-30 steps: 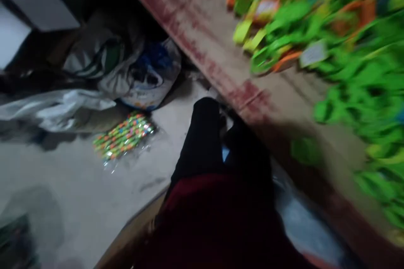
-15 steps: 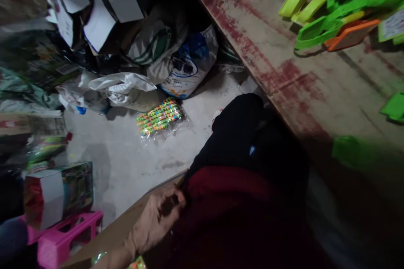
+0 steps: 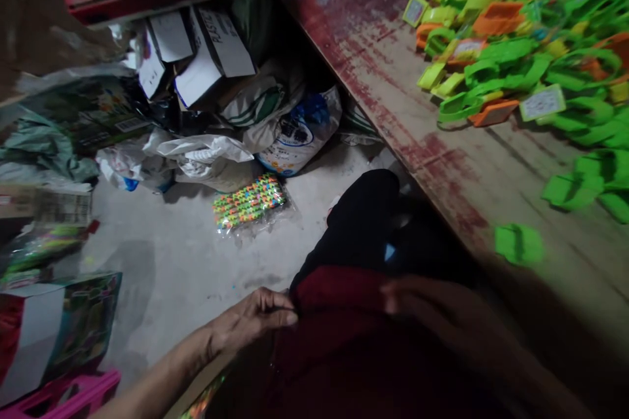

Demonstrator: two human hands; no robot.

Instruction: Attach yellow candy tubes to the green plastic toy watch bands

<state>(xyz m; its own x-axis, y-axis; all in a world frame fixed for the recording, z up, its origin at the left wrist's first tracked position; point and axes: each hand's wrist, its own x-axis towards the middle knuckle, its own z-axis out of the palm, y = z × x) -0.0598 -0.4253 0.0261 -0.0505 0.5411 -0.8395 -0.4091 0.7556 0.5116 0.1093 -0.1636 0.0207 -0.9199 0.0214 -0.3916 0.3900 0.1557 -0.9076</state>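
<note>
My left hand (image 3: 258, 317) is at the left edge of a dark red shirt (image 3: 339, 285) on my own body. Its thumb and fingers are pinched together on the cloth. My right hand (image 3: 437, 311) lies against the right side of the shirt in deep shadow, too blurred to show whether its fingers grip the fabric. Below the shirt are dark trousers (image 3: 358, 222). On the worn wooden table (image 3: 417, 144) to the right, a green plastic piece (image 3: 518, 244) lies nearest my right hand, apart from a heap of green, yellow and orange plastic toy watches (image 3: 521, 65).
A clear bag of small colourful pieces (image 3: 250, 200) lies on the concrete floor (image 3: 187, 255). Stuffed sacks (image 3: 299, 131) and white cartons (image 3: 216, 46) crowd the far side. At lower left are a printed box (image 3: 59, 334) and a pink plastic stool (image 3: 73, 396).
My right hand has come into sight at the shirt. The left hand has turned and closed on the shirt's edge. The view has shifted, showing more of the table's heap.
</note>
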